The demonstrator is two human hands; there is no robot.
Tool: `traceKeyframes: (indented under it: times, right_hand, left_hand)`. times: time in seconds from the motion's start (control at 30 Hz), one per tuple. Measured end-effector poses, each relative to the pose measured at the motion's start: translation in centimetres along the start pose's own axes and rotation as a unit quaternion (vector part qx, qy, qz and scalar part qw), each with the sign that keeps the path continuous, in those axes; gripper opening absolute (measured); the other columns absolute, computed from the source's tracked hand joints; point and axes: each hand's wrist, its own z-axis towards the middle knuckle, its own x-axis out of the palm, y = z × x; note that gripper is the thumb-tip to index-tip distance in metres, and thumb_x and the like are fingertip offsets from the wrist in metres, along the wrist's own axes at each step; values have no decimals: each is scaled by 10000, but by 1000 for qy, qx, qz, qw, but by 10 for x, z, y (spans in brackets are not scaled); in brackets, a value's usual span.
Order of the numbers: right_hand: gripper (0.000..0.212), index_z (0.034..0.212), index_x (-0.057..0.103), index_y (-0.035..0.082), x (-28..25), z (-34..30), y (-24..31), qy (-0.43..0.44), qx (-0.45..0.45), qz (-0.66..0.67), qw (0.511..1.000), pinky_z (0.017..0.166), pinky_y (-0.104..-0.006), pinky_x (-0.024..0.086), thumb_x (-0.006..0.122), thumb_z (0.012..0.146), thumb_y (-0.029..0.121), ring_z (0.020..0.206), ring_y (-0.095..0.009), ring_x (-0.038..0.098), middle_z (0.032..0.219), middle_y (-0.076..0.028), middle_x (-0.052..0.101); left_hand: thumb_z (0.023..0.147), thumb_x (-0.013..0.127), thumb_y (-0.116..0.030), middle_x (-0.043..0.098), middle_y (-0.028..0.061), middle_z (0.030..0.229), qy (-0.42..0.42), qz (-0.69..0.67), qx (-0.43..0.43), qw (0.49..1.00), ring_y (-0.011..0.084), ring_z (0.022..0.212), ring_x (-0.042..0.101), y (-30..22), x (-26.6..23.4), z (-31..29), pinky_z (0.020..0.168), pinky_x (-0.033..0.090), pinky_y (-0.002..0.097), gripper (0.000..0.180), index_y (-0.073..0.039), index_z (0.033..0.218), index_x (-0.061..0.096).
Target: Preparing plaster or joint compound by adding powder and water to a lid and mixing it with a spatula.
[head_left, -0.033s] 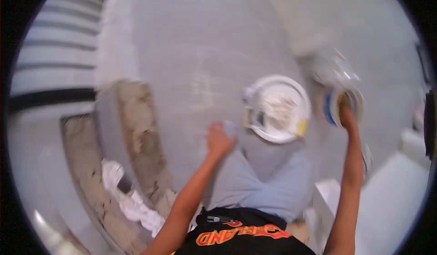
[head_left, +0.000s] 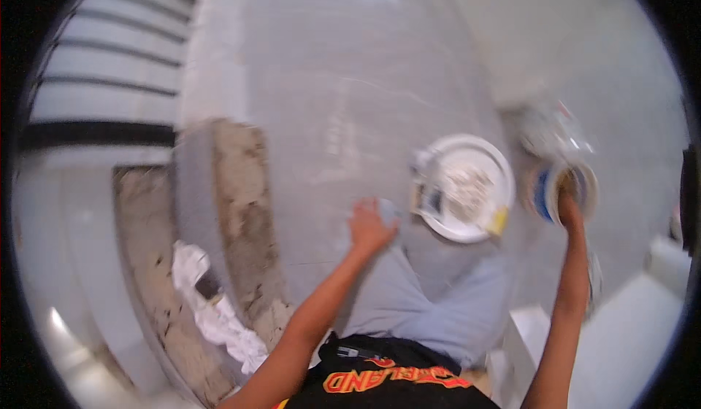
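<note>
My left hand [head_left: 371, 226] rests on my left knee with its fingers stretched out, holding nothing that I can see. Over to the right, my right hand [head_left: 569, 206] reaches down into a white bucket [head_left: 542, 192] with a blue band. The bucket hides its fingers, and what they touch does not show. Between the two hands lies a round white tray-like lid [head_left: 471, 140] on the floor, bearing a pale lumpy heap [head_left: 467, 190]. A small dark piece [head_left: 432, 200] sits at its left edge, a yellow piece [head_left: 499, 221] at its lower right; both are blurred.
A clear plastic bag [head_left: 548, 132] lies beyond the bucket. At left are rough unfinished steps [head_left: 244, 190], with a crumpled white cloth [head_left: 191, 263] and a dark object on it. Railing bars [head_left: 117, 50] stand farther left. A white box-like block [head_left: 529, 329] is beside my right forearm.
The whole view has shifted slightly, so everything sits a little farther right and is less blurred. Both hands keep their places, on the knee and in the bucket.
</note>
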Motion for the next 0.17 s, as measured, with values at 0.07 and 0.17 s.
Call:
traceKeyframes:
  times: [0.07,0.17]
  right_hand:
    - [480,1313,320,65,29,16,5,18,4,58,998,1036,-366,211,409,894,284,1259,-310,264,1366,-153,302]
    - [536,1372,269,101,25,68,-25,154,-119,-34,980,1082,-335,139,352,919,377,1327,-288,165,1431,-118,228]
  left_hand:
    - [743,541,-534,299,184,1365,-4,-16,-42,999,343,1278,246,16,-8,3,994,252,534,787,-57,1330,323]
    - [737,555,-532,276,181,1378,5,-52,-43,998,355,1280,235,15,-16,2,994,238,552,806,-78,1349,292]
